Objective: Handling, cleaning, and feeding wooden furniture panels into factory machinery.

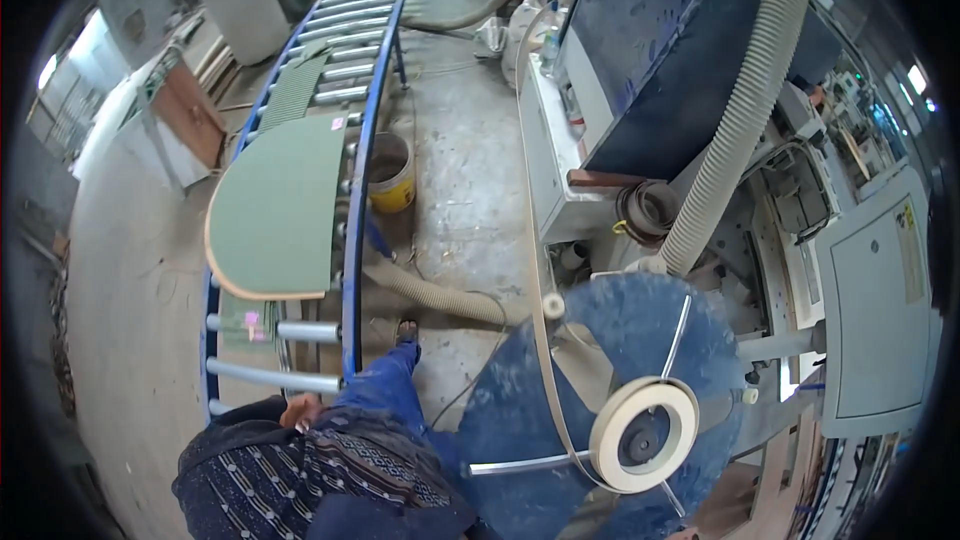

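Note:
My left hand (302, 410) is low in the view, at the end of a dark sleeve, close to my patterned shirt and beside the near end of the roller conveyor. It is small and partly hidden, so whether its fingers hold anything is unclear. My right hand does not show. Ahead of the left hand, a green board (278, 205) with one rounded side and a tan edge lies on the conveyor (352, 285). A pink label (338, 123) sits at its far corner. To my right, a roll of pale edge banding (604, 440) rests on a blue disc (650, 325).
One strip of banding (533, 230) runs from the roll up along the white machine (545, 155). A ribbed hose (740, 130) curves down at the right; another hose (450, 297) crosses the floor. A yellow bucket (392, 190) stands beside the conveyor. A grey cabinet (875, 310) is far right.

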